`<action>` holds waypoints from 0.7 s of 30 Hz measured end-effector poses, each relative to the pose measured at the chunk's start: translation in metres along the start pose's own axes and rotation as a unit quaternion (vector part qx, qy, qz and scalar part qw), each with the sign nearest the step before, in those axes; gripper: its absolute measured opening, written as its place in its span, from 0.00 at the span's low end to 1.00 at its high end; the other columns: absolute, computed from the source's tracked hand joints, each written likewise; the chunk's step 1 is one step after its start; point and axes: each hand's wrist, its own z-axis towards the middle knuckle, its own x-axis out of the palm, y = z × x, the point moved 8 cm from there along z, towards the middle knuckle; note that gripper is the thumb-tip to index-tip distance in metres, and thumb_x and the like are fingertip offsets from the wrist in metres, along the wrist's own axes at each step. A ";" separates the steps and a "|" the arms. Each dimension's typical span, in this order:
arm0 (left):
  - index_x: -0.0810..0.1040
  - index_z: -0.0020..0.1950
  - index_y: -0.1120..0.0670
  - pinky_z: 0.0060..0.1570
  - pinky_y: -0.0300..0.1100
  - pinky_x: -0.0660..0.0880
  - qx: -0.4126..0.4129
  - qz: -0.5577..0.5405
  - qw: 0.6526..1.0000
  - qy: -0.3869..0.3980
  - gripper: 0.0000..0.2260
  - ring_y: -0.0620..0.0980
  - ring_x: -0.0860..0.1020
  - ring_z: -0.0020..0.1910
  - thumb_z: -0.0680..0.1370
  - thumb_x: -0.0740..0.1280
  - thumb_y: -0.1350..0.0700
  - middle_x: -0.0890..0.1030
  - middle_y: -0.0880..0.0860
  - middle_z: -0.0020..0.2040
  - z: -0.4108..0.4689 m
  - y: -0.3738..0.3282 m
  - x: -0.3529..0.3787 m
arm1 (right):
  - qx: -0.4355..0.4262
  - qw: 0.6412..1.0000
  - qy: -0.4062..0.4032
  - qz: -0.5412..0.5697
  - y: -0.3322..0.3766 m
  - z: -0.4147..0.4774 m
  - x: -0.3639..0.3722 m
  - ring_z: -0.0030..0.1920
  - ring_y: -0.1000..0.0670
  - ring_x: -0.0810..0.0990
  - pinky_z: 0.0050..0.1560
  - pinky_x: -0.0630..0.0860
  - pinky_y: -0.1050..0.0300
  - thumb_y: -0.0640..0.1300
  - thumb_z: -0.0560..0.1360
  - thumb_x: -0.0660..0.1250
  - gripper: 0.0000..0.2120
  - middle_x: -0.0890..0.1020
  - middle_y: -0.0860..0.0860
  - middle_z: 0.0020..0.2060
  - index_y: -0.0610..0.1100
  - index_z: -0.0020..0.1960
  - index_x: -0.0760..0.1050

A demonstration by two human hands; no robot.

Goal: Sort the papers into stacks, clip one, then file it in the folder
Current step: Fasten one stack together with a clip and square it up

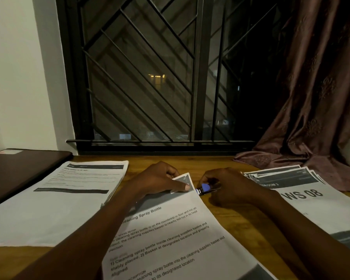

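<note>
Middle stack (170,239) lies mid-bench (141,158), long axis running 6 to 12 o'clock. Left hand (160,178) pinches its lifted far corner; right hand (226,188), grip clenched, holds the blue clip (205,187) (right at that corner).

Wooden worktop (210,161) carries three paper piles: left stack (69,199), middle stack (170,239), right stack (311,203), fanned. Dark folder (18,170) far left. Curtain hem (271,156) far right.
</note>
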 end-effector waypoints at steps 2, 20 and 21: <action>0.85 0.49 0.51 0.43 0.40 0.77 0.003 0.008 1.000 -0.006 0.14 0.45 0.83 0.42 0.70 0.76 0.44 0.86 0.46 0.42 -0.001 -0.004 0.001 | -0.004 1.000 0.018 0.002 0.001 -0.002 0.000 0.53 0.57 0.76 0.48 0.76 0.64 0.37 0.65 0.74 0.19 0.79 0.58 0.51 0.54 0.53 0.78; 0.82 0.47 0.47 0.40 0.35 0.75 0.037 -0.035 0.999 0.008 0.08 0.44 0.82 0.42 0.71 0.77 0.57 0.84 0.45 0.43 -0.006 -0.006 0.003 | -0.004 0.995 -0.019 0.097 -0.002 -0.001 -0.014 0.56 0.54 0.76 0.57 0.74 0.55 0.47 0.76 0.67 0.14 0.79 0.56 0.55 0.52 0.62 0.77; 0.82 0.47 0.47 0.40 0.34 0.75 0.040 -0.024 0.999 0.006 0.09 0.43 0.81 0.42 0.71 0.77 0.56 0.84 0.44 0.43 -0.006 -0.007 0.003 | -0.016 0.995 -0.015 0.102 0.003 -0.001 -0.016 0.57 0.55 0.75 0.59 0.73 0.55 0.47 0.76 0.67 0.15 0.79 0.57 0.57 0.52 0.62 0.77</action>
